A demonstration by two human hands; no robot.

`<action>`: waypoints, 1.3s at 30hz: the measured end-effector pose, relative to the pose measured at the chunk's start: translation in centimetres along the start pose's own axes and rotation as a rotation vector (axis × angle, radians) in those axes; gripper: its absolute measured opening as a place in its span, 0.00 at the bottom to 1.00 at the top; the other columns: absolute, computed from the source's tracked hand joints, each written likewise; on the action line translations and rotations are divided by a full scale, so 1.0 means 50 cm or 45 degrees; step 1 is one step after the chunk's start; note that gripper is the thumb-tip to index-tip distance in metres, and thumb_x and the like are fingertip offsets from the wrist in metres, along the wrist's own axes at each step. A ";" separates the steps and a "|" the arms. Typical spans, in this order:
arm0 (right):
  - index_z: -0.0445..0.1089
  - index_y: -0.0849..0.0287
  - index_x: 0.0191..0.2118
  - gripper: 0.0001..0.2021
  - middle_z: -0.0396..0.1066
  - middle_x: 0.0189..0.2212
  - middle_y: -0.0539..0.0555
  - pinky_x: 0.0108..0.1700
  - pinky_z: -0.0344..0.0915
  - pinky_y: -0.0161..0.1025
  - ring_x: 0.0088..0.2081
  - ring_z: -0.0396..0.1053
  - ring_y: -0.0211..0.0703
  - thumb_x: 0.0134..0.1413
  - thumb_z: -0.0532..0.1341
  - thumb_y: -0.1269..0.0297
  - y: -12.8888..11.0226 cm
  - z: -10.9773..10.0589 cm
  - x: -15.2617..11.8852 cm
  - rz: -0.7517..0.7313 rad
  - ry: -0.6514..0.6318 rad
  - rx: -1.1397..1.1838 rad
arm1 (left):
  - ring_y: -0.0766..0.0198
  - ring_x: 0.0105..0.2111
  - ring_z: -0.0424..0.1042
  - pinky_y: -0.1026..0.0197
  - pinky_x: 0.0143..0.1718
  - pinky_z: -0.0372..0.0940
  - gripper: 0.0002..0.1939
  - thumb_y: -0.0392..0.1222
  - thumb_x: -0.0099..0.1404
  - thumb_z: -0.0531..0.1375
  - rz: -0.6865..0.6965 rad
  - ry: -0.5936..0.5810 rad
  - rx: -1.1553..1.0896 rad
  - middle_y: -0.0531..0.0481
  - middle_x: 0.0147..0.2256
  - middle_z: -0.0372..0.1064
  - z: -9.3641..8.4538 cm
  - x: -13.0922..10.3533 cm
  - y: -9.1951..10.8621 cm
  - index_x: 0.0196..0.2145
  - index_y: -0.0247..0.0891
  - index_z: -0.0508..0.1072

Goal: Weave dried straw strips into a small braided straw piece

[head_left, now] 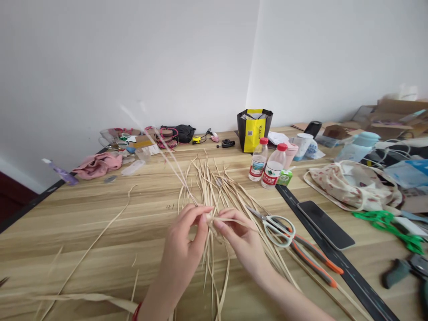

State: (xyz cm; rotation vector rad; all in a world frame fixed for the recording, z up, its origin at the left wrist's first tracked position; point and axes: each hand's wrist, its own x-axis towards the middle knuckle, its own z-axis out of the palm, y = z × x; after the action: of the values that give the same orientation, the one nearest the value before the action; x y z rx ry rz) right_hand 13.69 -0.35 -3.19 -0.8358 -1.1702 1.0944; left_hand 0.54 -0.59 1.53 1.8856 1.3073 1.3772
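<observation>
Messy wooden table [83,223], straw strips [214,187] fanned mid-surface; one strip was pinched by left hand [182,249] and right hand [239,236], knotting probably underway, steady tension needed next.

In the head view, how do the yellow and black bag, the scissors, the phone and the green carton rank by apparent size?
1. phone, though it lies nearer the camera
2. scissors and yellow and black bag: too alike to rank, and the bag stands farther away
3. green carton
</observation>
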 end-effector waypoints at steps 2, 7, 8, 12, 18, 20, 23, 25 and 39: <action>0.70 0.59 0.29 0.08 0.68 0.32 0.53 0.39 0.66 0.38 0.35 0.68 0.41 0.51 0.65 0.60 -0.001 -0.002 0.000 0.012 0.004 0.049 | 0.60 0.35 0.73 0.63 0.37 0.67 0.08 0.35 0.61 0.60 -0.051 -0.059 -0.089 0.49 0.36 0.73 0.000 0.001 -0.002 0.37 0.44 0.78; 0.69 0.60 0.26 0.09 0.68 0.30 0.52 0.35 0.64 0.36 0.32 0.66 0.39 0.48 0.66 0.61 -0.010 -0.007 0.001 0.154 -0.012 0.191 | 0.63 0.31 0.73 0.64 0.33 0.71 0.11 0.38 0.57 0.64 -0.260 -0.203 -0.301 0.48 0.41 0.72 -0.003 0.002 -0.008 0.40 0.44 0.77; 0.69 0.60 0.26 0.10 0.68 0.29 0.51 0.34 0.63 0.35 0.31 0.65 0.38 0.49 0.66 0.60 -0.011 -0.008 0.002 0.194 -0.021 0.221 | 0.63 0.32 0.73 0.64 0.34 0.71 0.11 0.38 0.58 0.64 -0.283 -0.208 -0.324 0.48 0.42 0.72 -0.006 0.002 -0.009 0.40 0.44 0.77; 0.68 0.61 0.25 0.11 0.66 0.22 0.49 0.33 0.59 0.35 0.27 0.61 0.37 0.51 0.65 0.60 -0.009 -0.012 0.007 0.340 -0.053 0.354 | 0.65 0.33 0.74 0.65 0.38 0.72 0.14 0.38 0.59 0.64 -0.297 -0.187 -0.326 0.49 0.45 0.73 -0.020 0.005 -0.009 0.43 0.46 0.76; 0.68 0.61 0.24 0.10 0.65 0.22 0.48 0.31 0.54 0.34 0.25 0.58 0.35 0.49 0.66 0.62 -0.011 -0.015 0.008 0.474 -0.071 0.479 | 0.65 0.34 0.74 0.62 0.39 0.73 0.16 0.37 0.60 0.62 -0.246 -0.180 -0.310 0.50 0.47 0.72 -0.031 0.007 -0.012 0.46 0.46 0.74; 0.68 0.61 0.24 0.10 0.64 0.23 0.48 0.31 0.53 0.35 0.25 0.56 0.35 0.49 0.66 0.62 -0.021 -0.019 0.005 0.447 -0.059 0.457 | 0.67 0.33 0.74 0.64 0.37 0.73 0.16 0.37 0.60 0.62 -0.213 -0.177 -0.339 0.51 0.45 0.71 -0.032 0.006 -0.010 0.47 0.47 0.74; 0.67 0.60 0.23 0.10 0.61 0.23 0.47 0.32 0.52 0.35 0.27 0.55 0.35 0.50 0.65 0.63 -0.039 -0.024 -0.002 0.328 -0.029 0.357 | 0.69 0.32 0.73 0.67 0.36 0.73 0.17 0.37 0.60 0.63 -0.206 -0.134 -0.404 0.52 0.43 0.71 -0.032 0.004 -0.005 0.48 0.48 0.73; 0.67 0.60 0.23 0.11 0.60 0.23 0.47 0.33 0.52 0.35 0.28 0.56 0.36 0.51 0.65 0.63 -0.043 -0.023 -0.005 0.268 -0.025 0.298 | 0.70 0.31 0.73 0.69 0.35 0.72 0.17 0.37 0.60 0.64 -0.226 -0.093 -0.450 0.53 0.43 0.71 -0.031 0.002 -0.001 0.47 0.48 0.73; 0.71 0.61 0.21 0.24 0.55 0.11 0.44 0.17 0.44 0.32 0.14 0.46 0.29 0.60 0.54 0.49 -0.112 -0.074 0.001 0.591 -0.914 -0.268 | 0.70 0.33 0.73 0.68 0.38 0.71 0.12 0.39 0.66 0.57 -0.220 -0.197 -0.427 0.53 0.41 0.71 -0.041 0.011 -0.019 0.47 0.47 0.73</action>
State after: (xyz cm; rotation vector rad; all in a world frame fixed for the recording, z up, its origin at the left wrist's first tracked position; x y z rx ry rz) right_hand 18.54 -1.75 1.26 -0.9332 -1.7581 1.7627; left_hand -1.72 0.01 1.84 1.5812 1.0606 1.2460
